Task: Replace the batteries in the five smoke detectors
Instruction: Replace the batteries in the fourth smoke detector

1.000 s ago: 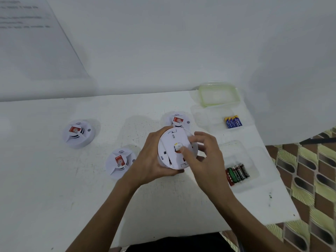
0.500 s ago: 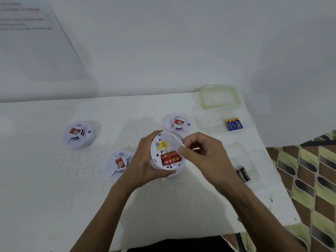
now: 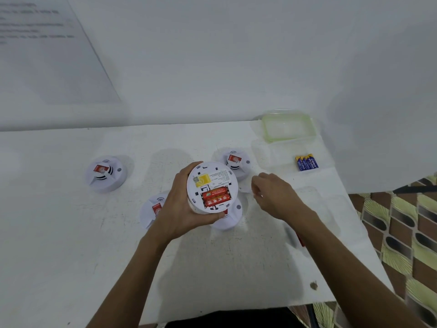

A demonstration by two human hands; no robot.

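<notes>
Over the table's (image 3: 71, 233) middle, a smoke detector (image 3: 211, 183) is held back-up, its bay open.

Two red batteries (image 3: 215, 197) lie side by side in it. The left hand (image 3: 179, 209) wraps the rim, fingers curled round the far edge. The shell looks light, stiff and smooth, so the rim is the safe hold; the cells are likely sprung in and best levered up from one end. The right hand (image 3: 272, 195) hovers just beside it, fingers curled; whether they pinch anything I cannot tell. Blue batteries (image 3: 306, 162) wait well apart, at the right.
</notes>
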